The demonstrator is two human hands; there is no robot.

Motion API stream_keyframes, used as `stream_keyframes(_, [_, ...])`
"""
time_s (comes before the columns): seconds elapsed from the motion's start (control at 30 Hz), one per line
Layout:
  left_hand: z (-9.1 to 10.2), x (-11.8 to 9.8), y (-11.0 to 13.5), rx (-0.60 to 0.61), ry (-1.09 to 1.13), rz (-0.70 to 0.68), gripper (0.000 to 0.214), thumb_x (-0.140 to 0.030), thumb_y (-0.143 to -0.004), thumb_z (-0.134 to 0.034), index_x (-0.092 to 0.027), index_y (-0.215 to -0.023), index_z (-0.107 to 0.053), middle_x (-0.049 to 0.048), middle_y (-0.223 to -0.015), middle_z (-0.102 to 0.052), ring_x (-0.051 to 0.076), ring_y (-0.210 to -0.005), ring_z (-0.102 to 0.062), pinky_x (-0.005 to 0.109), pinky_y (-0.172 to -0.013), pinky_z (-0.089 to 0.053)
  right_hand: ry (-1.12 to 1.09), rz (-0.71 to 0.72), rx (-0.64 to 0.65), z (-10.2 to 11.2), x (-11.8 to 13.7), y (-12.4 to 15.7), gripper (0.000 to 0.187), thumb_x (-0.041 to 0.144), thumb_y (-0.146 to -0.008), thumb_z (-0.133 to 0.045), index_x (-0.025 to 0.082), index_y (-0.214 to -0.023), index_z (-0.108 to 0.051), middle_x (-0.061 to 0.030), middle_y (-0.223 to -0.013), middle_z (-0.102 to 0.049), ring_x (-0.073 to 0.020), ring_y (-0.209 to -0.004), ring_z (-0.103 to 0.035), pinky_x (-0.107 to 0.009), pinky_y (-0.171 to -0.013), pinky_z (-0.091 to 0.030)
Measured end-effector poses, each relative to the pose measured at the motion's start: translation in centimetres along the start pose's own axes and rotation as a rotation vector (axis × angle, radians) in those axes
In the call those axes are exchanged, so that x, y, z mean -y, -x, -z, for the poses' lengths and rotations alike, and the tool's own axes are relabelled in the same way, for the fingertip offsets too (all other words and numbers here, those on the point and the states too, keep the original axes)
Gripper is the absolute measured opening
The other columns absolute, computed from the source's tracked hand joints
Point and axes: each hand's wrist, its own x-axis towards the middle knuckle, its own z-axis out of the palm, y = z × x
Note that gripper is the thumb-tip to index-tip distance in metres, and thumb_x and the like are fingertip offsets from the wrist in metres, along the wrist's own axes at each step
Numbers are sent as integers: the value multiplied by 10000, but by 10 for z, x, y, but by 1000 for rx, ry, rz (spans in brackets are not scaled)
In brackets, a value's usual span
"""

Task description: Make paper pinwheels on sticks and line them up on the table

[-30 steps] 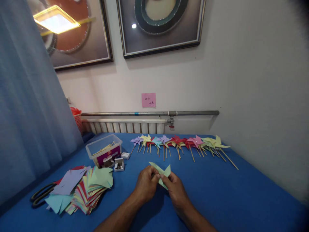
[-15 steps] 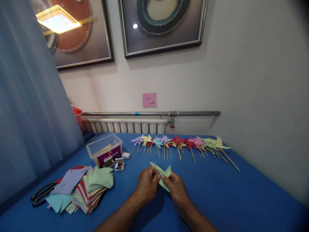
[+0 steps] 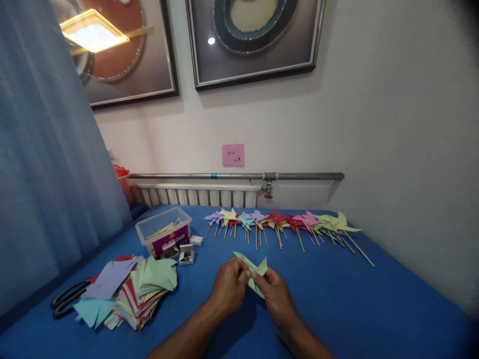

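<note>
Pale green paper blank (image 3: 256,288) is held between both hands, above the blue table surface (image 3: 337,309) and in front of the row of finished pinwheels (image 3: 276,218). Writing shows first on the pink note (image 3: 233,155) fixed to the wall: a handwritten top line that seems to read "252", and below it two characters, the first looking like 小, the second unclear. On the clear plastic tub (image 3: 144,233), a purple label (image 3: 171,241) carries a small emblem and pale lettering, too blurred to read. Marks on the closed small white box (image 3: 196,241) beside it are likewise too small to make out.

The blank is plain and matt, with pointed blades spreading from its middle: one reaches up to the left, one stands up on the right, and another points down between the hands. Its centre is hidden by fingers.

The left hand (image 3: 229,285) has its thumb and curled fingers pinched together on the blank's left side; the right hand (image 3: 276,292) clamps the right side, thumb on top and fingers behind. The thumbs nearly meet. To the left lies a fanned stack of cut sheets (image 3: 140,296), mixed in colour, with a green one uppermost.
</note>
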Motion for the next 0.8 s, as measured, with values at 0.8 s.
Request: stream_keyframes(0.8, [1,5,-4,21,108,104,119,-170,-827,-569,-191,-711,-574,-26,-649,-592,143,-631,-525,263,-617,-346,-101,-79,80,-1,3,0,495,499,-630,-907,171,-974,-772,-62,-815,-795,-235,-723,-711,-307,-660,-516])
